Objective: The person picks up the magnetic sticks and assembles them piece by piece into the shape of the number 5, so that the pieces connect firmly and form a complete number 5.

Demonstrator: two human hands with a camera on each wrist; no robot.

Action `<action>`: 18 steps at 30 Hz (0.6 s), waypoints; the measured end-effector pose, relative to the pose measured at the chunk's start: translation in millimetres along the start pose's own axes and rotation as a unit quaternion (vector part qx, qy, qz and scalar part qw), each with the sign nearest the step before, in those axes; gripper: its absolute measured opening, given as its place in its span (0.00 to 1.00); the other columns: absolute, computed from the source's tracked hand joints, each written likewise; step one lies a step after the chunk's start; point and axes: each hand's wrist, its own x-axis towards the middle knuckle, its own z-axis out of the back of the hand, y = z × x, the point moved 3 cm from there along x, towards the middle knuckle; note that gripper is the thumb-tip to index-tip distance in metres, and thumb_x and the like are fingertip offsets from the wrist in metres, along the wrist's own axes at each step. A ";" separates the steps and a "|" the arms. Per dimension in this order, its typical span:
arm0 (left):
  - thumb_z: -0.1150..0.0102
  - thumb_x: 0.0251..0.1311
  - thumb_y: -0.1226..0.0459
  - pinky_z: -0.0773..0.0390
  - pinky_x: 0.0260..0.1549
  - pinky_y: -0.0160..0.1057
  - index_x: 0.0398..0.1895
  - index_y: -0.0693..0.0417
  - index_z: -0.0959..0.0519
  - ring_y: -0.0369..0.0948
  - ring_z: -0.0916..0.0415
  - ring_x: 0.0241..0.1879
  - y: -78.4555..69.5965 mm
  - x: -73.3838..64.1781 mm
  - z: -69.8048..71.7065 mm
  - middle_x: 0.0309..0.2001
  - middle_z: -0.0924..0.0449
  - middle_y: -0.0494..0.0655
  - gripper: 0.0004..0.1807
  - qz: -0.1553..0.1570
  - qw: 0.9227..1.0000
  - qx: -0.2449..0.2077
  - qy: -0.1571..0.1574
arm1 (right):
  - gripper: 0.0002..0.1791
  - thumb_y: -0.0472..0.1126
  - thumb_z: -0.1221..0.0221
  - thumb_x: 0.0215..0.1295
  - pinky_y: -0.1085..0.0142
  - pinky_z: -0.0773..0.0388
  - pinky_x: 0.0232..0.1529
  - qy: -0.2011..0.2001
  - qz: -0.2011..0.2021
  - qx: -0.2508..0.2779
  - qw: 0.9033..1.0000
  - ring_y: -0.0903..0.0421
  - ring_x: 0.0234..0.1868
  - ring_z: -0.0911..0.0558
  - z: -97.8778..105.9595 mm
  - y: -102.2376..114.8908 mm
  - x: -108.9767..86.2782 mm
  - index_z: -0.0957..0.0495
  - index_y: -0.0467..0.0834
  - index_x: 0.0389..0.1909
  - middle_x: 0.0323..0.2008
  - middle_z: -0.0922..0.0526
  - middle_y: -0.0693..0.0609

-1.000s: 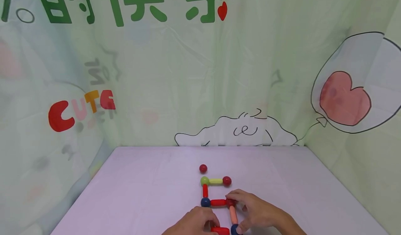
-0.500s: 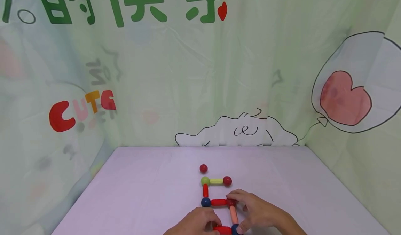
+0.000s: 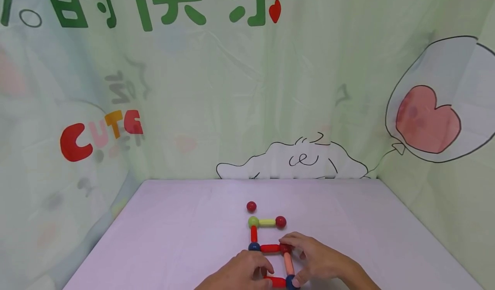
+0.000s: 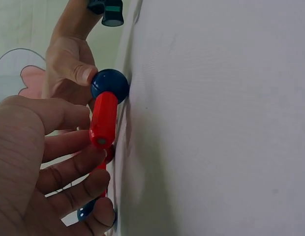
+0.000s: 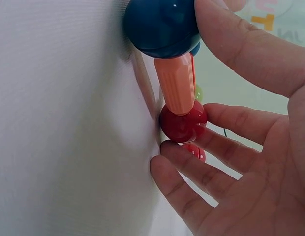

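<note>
A flat ball-and-stick magnetic figure lies on the table. My right hand [image 3: 319, 257] spans its right side, thumb against a blue ball [image 5: 162, 27] and fingertips at a red ball [image 5: 182, 122]; a salmon stick [image 5: 175, 83] joins these balls. From the blue ball a red magnetic stick [image 4: 104, 119] runs left, its near end free. My left hand [image 3: 241, 273] is beside that end with loosely bent fingers, holding nothing that I can see. Farther up are another red stick [image 3: 270, 248], a second blue ball [image 3: 254, 247] partly behind the left hand, and an upright red stick [image 3: 253, 234].
At the figure's far end, a green ball [image 3: 253, 221] and a yellow-green stick [image 3: 267, 222] lead to a red ball [image 3: 280, 221]. Another red ball [image 3: 251, 206] lies apart behind them. A printed curtain [image 3: 239, 88] surrounds the pale table [image 3: 174, 230].
The lower red stick has moved right and now meets the blue ball under my right thumb. My left hand has since drawn slightly left from the stick. My right hand stays put.
</note>
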 end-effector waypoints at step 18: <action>0.34 0.64 0.63 0.24 0.27 0.31 0.46 0.54 0.16 0.36 0.29 0.32 13.6 44.3 67.6 0.31 0.25 0.35 0.09 -0.060 0.976 0.053 -0.203 | 0.46 0.42 0.19 0.44 0.43 0.21 0.53 0.003 -0.002 -0.011 1.000 0.46 0.56 0.27 0.3 3.1 2.4 0.27 0.46 0.67 0.63 0.27 0.48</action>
